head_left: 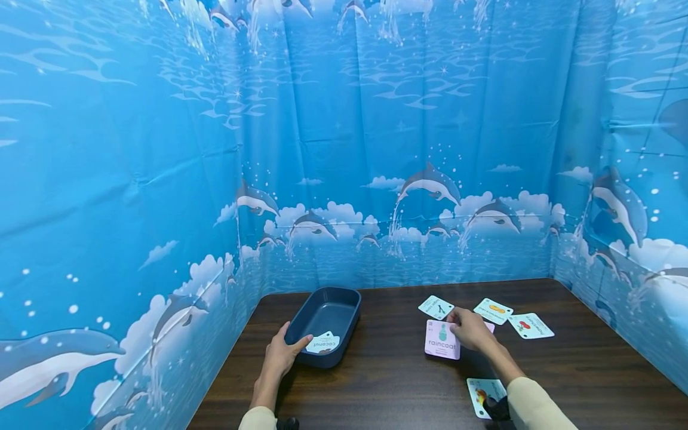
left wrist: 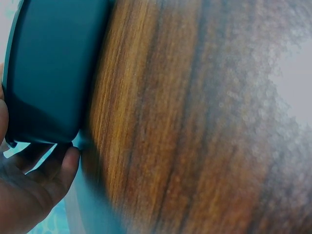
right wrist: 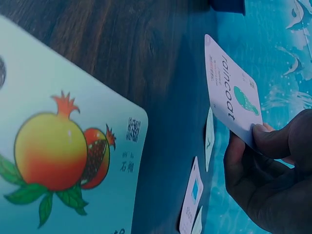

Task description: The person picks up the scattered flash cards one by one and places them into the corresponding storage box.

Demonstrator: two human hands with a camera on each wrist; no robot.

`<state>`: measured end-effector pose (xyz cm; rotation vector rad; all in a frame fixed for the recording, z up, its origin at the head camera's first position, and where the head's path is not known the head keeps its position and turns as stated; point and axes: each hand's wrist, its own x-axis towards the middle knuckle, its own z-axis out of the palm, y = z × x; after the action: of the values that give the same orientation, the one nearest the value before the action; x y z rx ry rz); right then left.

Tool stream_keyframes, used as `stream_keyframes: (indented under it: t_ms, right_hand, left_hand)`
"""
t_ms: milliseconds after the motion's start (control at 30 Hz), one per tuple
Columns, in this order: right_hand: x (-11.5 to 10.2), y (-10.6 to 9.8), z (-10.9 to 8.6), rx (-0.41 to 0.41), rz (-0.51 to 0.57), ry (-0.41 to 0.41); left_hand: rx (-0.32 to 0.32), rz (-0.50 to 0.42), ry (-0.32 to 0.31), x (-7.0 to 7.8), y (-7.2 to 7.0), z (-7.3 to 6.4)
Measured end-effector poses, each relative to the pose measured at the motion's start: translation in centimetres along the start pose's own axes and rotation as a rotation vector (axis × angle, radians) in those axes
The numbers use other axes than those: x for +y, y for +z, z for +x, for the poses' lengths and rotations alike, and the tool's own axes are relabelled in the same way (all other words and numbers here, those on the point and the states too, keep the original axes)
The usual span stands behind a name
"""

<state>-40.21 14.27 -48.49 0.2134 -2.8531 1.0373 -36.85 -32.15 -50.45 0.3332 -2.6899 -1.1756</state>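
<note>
My left hand (head_left: 279, 355) grips the left side of a dark blue rectangular tray (head_left: 348, 341), thumb at the rim and fingers at its outer wall; the left wrist view shows fingertips (left wrist: 71, 158) at the tray's lower edge. Inside the tray lies a coconut card (head_left: 324, 343). My right hand (head_left: 470, 328) pinches the corner of a pink raincoat card (head_left: 442, 340). The right wrist view has this card (right wrist: 234, 92) tilted and raised above the table, between thumb and fingers. Partly behind the right hand, another pink card (head_left: 490, 326) lies on the table.
Around the right hand lie a card with dark stalks (head_left: 436, 307), an orange-fruit card (head_left: 493, 311) and a red-fruit card (head_left: 530, 326). A pomegranate card (head_left: 478, 394) lies under the right wrist. Dolphin-print curtains (head_left: 376, 149) border the dark wood table (head_left: 387, 394).
</note>
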Motion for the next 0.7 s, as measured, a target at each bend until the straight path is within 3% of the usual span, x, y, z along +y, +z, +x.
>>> stream_keyframes:
  t_ms: [700]
  right_hand:
    - [-0.7,1.5,-0.2,0.021,0.020,-0.077]
  left_hand:
    - [0.005,-0.011,-0.009,0.0,0.0,-0.1]
